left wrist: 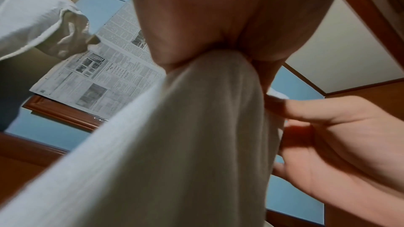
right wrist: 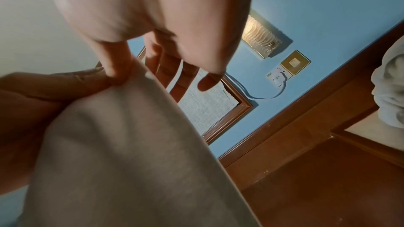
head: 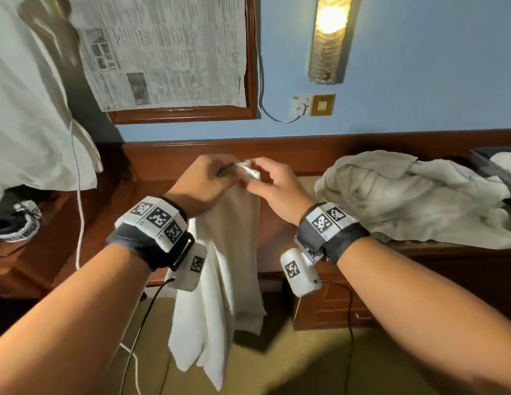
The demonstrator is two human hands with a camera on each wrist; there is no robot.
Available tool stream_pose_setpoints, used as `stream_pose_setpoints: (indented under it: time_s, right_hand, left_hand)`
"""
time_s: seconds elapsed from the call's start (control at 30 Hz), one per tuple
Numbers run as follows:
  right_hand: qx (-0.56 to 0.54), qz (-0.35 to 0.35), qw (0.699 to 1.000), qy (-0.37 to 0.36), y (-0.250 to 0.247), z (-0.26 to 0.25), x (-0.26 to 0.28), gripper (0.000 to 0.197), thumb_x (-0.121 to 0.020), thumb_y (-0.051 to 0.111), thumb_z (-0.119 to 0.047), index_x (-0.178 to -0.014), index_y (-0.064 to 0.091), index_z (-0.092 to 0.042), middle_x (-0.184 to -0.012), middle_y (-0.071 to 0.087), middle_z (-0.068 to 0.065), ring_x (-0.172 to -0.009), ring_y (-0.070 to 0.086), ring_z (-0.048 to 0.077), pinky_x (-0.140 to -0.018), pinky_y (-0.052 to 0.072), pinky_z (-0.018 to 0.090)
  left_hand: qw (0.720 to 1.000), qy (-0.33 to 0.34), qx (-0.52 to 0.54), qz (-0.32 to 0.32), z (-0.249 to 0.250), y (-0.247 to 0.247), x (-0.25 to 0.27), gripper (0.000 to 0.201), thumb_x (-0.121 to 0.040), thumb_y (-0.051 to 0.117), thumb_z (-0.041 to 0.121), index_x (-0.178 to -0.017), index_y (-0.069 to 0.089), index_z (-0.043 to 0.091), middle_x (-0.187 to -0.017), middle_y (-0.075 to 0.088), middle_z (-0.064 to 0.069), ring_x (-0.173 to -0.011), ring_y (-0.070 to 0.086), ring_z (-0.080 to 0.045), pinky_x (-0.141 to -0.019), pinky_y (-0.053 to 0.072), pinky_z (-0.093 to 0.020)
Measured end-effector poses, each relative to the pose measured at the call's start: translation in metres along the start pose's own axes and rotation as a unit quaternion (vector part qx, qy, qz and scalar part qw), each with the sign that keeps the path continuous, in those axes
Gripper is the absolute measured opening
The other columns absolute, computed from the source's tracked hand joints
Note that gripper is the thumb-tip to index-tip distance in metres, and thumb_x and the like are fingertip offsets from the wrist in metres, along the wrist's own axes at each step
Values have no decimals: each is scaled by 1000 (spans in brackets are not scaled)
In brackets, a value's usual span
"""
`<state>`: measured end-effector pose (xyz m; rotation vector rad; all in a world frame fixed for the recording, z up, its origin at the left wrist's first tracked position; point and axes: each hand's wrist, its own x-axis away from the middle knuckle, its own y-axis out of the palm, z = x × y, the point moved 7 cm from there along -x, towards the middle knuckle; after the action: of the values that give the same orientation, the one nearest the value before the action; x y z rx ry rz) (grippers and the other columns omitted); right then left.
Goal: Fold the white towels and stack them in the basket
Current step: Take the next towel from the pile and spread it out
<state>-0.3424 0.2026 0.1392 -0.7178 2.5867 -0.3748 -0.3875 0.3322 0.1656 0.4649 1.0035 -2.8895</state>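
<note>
A white towel (head: 231,266) hangs lengthwise in front of the wooden desk (head: 280,223), doubled over with its ends low over the carpet. My left hand (head: 208,178) grips its bunched top; in the left wrist view the towel (left wrist: 174,144) comes out from under the curled fingers of the left hand (left wrist: 218,15). My right hand (head: 273,185) is right beside it and pinches the towel's top corner, with the other fingers loosely spread (right wrist: 186,75). The thumb presses on the towel (right wrist: 131,153). The dark basket (head: 488,163) stands at the far right with a white towel (head: 505,163) in it.
A pile of crumpled white towels (head: 405,195) lies on the desk between my hands and the basket. White bedding (head: 29,109) hangs at the left, with a white cable (head: 79,195) beside it. A wall lamp (head: 331,35) and a framed newspaper (head: 168,52) are behind.
</note>
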Motion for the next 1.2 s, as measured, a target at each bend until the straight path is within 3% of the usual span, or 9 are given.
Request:
stream_pose_setpoints:
  time_s: [0.1, 0.2, 0.47, 0.6, 0.77, 0.87, 0.97, 1.1, 1.2]
  right_hand:
    - [-7, 35, 999, 2, 9, 0, -15, 20, -89, 69, -27, -99, 65, -10, -96, 69, 11, -83, 59, 11, -78, 49, 34]
    - [40, 34, 999, -12, 25, -8, -36, 11, -92, 67, -18, -97, 65, -8, -91, 71, 6, -78, 62, 10, -74, 49, 24]
    - [40, 129, 988, -79, 44, -52, -96, 4, -90, 67, -12, -89, 63, -11, -87, 70, 10, -79, 66, 16, -74, 53, 32]
    - [34, 171, 981, -83, 40, -61, -112, 9, -86, 71, -14, -85, 65, -21, -86, 70, 1, -82, 66, 12, -78, 53, 32]
    - [74, 269, 958, -70, 9, -57, -108, 7, -86, 71, -10, -90, 65, -12, -88, 70, 8, -79, 63, 10, -75, 52, 23]
    - [121, 290, 949, -6, -8, -32, -100, 7, -86, 72, -15, -91, 66, -14, -92, 69, 7, -82, 64, 16, -75, 52, 24]
    - [139, 209, 968, 23, 2, -15, -98, 12, -82, 76, -10, -84, 66, -6, -92, 68, 3, -81, 62, 11, -79, 49, 28]
    - [212, -77, 971, 78, 64, 17, -101, 15, -77, 81, -11, -73, 67, -18, -124, 62, -9, -110, 59, 3, -95, 43, 20]
    - [255, -93, 961, 53, 77, 29, -108, 16, -74, 83, -13, -71, 69, -19, -92, 65, -3, -81, 61, 10, -78, 44, 26]
  left_hand:
    - [1000, 4, 6, 24, -15, -17, 1, 18, -101, 58, 18, -95, 71, 8, -83, 68, -15, -71, 55, -18, -71, 42, -29]
    - [998, 12, 16, 54, -32, -39, 1, 17, -99, 61, 20, -98, 73, 8, -83, 67, -21, -69, 54, -22, -69, 44, -34]
    - [985, 34, 76, 152, -106, -65, 18, 23, -97, 60, 36, -92, 69, 16, -75, 66, -16, -66, 58, -36, -61, 49, -44]
    - [990, -38, 54, 122, -163, -39, 29, 31, -98, 62, 32, -72, 55, 15, -56, 40, 6, -51, 31, -8, -51, 30, -30]
    - [990, -119, 60, 34, -237, -16, 36, 47, -94, 63, 46, -70, 54, 8, -57, 42, 4, -53, 37, -13, -54, 39, -34]
    - [989, -121, 73, 47, -238, -31, 20, 49, -94, 66, 39, -65, 50, 2, -54, 40, 2, -48, 33, -11, -50, 32, -29]
    - [995, -72, 59, 47, -211, -43, -12, 49, -95, 66, 35, -64, 51, 0, -53, 39, 1, -49, 31, -14, -51, 31, -30]
    - [999, 5, 31, 16, -155, -45, -44, 35, -95, 66, 29, -69, 66, 6, -49, 50, -2, -45, 40, -19, -47, 33, -27]
    - [997, 55, 48, 38, -129, -59, -48, 28, -95, 67, 32, -75, 74, 13, -57, 64, -7, -48, 51, -23, -48, 41, -30]
